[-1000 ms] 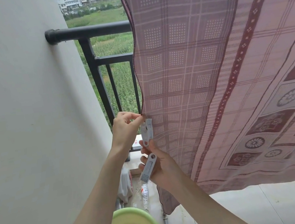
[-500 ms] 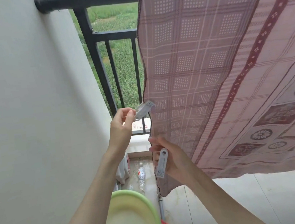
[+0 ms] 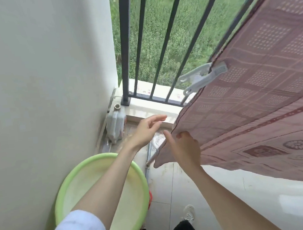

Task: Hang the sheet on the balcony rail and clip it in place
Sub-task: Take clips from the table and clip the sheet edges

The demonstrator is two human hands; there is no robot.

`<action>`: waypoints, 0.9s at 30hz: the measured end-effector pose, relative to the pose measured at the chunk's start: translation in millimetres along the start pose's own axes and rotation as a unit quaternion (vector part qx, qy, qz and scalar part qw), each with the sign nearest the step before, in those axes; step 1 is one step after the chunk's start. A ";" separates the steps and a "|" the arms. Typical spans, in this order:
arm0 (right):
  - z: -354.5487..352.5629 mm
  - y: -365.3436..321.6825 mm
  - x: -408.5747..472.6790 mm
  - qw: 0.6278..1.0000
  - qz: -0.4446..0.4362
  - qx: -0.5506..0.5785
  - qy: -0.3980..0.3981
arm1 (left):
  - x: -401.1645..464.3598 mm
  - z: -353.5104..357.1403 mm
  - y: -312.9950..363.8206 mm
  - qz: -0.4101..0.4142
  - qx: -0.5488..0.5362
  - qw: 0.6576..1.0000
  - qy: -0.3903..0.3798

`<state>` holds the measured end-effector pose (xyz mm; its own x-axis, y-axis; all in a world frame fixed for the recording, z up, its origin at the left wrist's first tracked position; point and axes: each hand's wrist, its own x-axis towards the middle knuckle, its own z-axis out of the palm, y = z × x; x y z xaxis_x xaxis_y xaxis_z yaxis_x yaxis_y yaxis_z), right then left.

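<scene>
The pink patterned sheet (image 3: 259,101) hangs down across the right side, in front of the dark balcony bars (image 3: 128,41); the top rail is out of view. A white clip (image 3: 205,77) is clamped on the sheet's left edge, with no hand on it. My left hand (image 3: 148,128) hovers low beside the sheet's bottom edge, fingers spread and holding nothing. My right hand (image 3: 185,149) is closed on the sheet's lower corner, thumb out. A pale strip by that thumb is too blurred to identify.
A white wall (image 3: 27,72) closes the left side. A green basin (image 3: 72,174) sits on the tiled floor under my left arm. A white plastic jug (image 3: 115,123) stands in the corner by the ledge (image 3: 146,109). A metal pipe (image 3: 148,151) lies near my shoe (image 3: 187,215).
My left hand let go of the clip, which now stays clamped on the sheet's edge, and dropped low and open. The view tilted down toward the floor.
</scene>
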<state>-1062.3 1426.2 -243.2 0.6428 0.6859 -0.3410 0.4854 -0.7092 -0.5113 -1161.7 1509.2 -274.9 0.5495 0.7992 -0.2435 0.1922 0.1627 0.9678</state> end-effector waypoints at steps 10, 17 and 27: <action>5.0 38.5 4.5 0.992 -0.089 0.023 0.089 | 13.3 7.2 -7.4 0.024 -0.010 0.997 -0.071; -0.1 47.9 13.0 0.990 -0.103 0.011 0.100 | 32.3 23.2 2.9 0.064 -0.061 0.996 -0.018; 4.6 55.9 11.9 0.993 -0.100 0.022 0.061 | 54.5 33.1 -18.6 0.012 0.113 0.991 0.068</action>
<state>-1030.3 1395.4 -279.5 0.6053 0.7849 -0.1325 0.5857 -0.5518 -0.5937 -1108.4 1530.5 -308.2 0.4448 0.8742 -0.1950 0.3657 0.0215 0.9305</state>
